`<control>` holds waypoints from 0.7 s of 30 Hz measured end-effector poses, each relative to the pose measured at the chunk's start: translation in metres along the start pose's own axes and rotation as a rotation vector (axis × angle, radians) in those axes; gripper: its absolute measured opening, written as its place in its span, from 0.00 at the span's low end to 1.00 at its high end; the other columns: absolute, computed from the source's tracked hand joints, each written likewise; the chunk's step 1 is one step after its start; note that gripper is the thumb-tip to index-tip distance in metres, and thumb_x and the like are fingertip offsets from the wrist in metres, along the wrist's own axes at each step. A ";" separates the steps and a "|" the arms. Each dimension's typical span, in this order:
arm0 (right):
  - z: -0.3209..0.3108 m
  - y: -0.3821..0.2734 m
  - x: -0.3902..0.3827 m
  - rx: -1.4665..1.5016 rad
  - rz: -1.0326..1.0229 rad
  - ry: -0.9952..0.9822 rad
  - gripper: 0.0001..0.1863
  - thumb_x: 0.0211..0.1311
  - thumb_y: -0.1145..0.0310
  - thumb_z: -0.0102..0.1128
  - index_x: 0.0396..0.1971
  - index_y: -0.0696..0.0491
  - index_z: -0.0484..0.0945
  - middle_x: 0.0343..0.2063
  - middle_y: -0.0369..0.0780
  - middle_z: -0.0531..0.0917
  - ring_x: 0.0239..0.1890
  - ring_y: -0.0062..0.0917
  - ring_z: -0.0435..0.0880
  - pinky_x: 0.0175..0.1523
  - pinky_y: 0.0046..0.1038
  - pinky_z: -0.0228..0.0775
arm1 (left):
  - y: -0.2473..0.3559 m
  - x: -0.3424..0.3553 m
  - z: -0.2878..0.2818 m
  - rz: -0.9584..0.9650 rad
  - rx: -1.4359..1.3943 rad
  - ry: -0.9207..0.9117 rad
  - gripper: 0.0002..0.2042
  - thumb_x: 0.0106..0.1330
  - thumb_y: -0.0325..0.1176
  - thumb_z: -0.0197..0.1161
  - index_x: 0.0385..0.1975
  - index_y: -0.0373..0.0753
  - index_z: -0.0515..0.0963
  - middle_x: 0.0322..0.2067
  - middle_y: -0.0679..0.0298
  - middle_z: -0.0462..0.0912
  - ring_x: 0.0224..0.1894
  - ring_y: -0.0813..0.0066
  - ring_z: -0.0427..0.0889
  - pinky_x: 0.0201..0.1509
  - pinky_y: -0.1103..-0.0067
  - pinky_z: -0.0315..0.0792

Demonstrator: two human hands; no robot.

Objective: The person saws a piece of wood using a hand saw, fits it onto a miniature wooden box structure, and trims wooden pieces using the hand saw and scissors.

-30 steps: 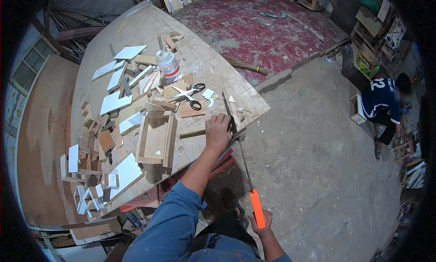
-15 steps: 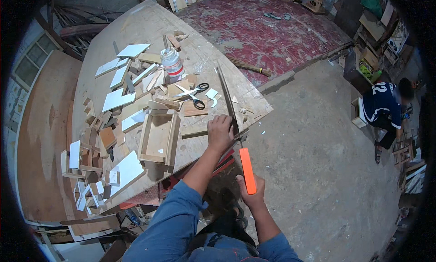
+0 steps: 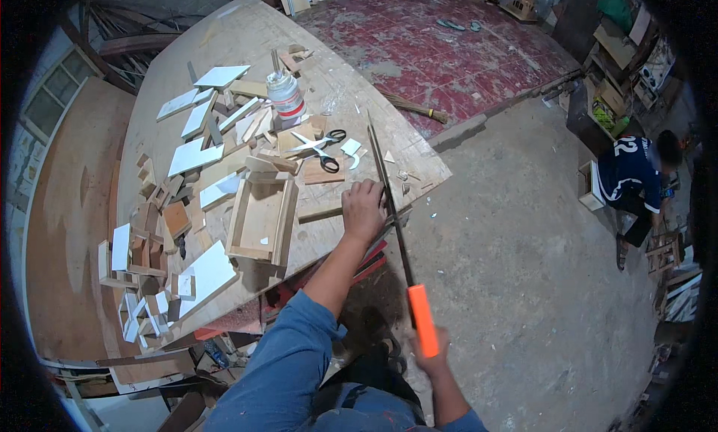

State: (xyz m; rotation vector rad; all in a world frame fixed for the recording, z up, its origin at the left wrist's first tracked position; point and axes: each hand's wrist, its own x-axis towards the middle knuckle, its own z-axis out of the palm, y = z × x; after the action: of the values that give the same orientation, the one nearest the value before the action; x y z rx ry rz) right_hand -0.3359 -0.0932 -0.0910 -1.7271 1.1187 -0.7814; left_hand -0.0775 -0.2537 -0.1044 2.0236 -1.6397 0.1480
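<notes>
My right hand (image 3: 434, 363) is closed round the orange handle of a handsaw (image 3: 422, 320), off the table's front edge. Its long dark blade reaches up past the table corner, just right of my left hand. At the table edge, my left hand (image 3: 363, 207) presses down on a narrow wooden strip (image 3: 320, 212), fingers bent over it. The blade appears to lie against the strip's right end, though the contact is partly hidden by my fingers. An open wooden box (image 3: 262, 216) sits left of the strip. Beyond my left hand lie black-handled scissors (image 3: 327, 149).
A plywood table (image 3: 299, 243) carries white board pieces (image 3: 193, 157), wood offcuts and a white jar (image 3: 285, 97) holding sticks. A straw broom (image 3: 419, 107) lies near the red-tiled floor (image 3: 449, 65). At the far right, another person (image 3: 632, 170) bends over beside wooden pieces.
My right hand has pulled the saw back toward me and slightly right, so its handle is lower. My left hand stays on the strip.
</notes>
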 end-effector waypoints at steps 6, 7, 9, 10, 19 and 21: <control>-0.043 0.041 0.003 0.721 0.396 0.020 0.19 0.57 0.59 0.62 0.16 0.57 0.69 0.10 0.36 0.67 0.13 0.22 0.68 0.20 0.27 0.59 | 0.001 -0.001 0.004 0.023 -0.023 0.026 0.12 0.51 0.31 0.65 0.37 0.42 0.76 0.36 0.62 0.75 0.42 0.60 0.73 0.43 0.65 0.64; -0.043 0.036 0.003 0.721 0.394 0.021 0.19 0.57 0.59 0.62 0.16 0.57 0.69 0.10 0.36 0.67 0.13 0.22 0.68 0.20 0.27 0.59 | 0.002 -0.002 0.006 0.030 -0.024 0.030 0.13 0.51 0.31 0.65 0.37 0.42 0.76 0.37 0.62 0.74 0.42 0.60 0.73 0.43 0.65 0.64; -0.038 0.016 -0.001 0.243 0.113 -0.036 0.19 0.57 0.61 0.62 0.16 0.57 0.69 0.10 0.37 0.68 0.12 0.23 0.68 0.21 0.28 0.59 | 0.001 -0.005 0.006 0.036 -0.019 0.030 0.13 0.51 0.31 0.65 0.38 0.41 0.76 0.37 0.61 0.74 0.42 0.60 0.73 0.43 0.65 0.64; -0.037 0.007 0.004 0.119 -0.025 -0.008 0.18 0.56 0.62 0.63 0.15 0.56 0.69 0.10 0.38 0.68 0.11 0.28 0.67 0.20 0.30 0.58 | 0.002 -0.004 0.006 0.025 -0.007 0.038 0.12 0.51 0.30 0.65 0.37 0.41 0.76 0.36 0.61 0.74 0.42 0.61 0.73 0.44 0.66 0.64; -0.023 -0.011 -0.002 -0.023 -0.061 -0.081 0.14 0.56 0.62 0.64 0.19 0.56 0.75 0.12 0.43 0.73 0.13 0.34 0.75 0.22 0.31 0.66 | 0.000 -0.006 0.004 0.026 -0.027 0.008 0.14 0.50 0.29 0.63 0.38 0.39 0.74 0.37 0.60 0.74 0.44 0.59 0.72 0.44 0.65 0.64; -0.013 -0.018 0.013 0.003 -0.092 -0.030 0.16 0.57 0.61 0.64 0.19 0.57 0.75 0.12 0.43 0.74 0.13 0.36 0.74 0.22 0.33 0.66 | -0.001 -0.006 0.003 0.040 -0.049 0.001 0.14 0.49 0.29 0.63 0.37 0.39 0.74 0.37 0.60 0.74 0.44 0.59 0.72 0.44 0.65 0.64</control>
State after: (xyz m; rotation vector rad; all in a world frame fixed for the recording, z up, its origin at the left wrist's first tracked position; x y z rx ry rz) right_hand -0.3364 -0.1063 -0.0693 -1.7930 1.0234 -0.8105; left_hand -0.0793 -0.2496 -0.1097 1.9553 -1.6675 0.1213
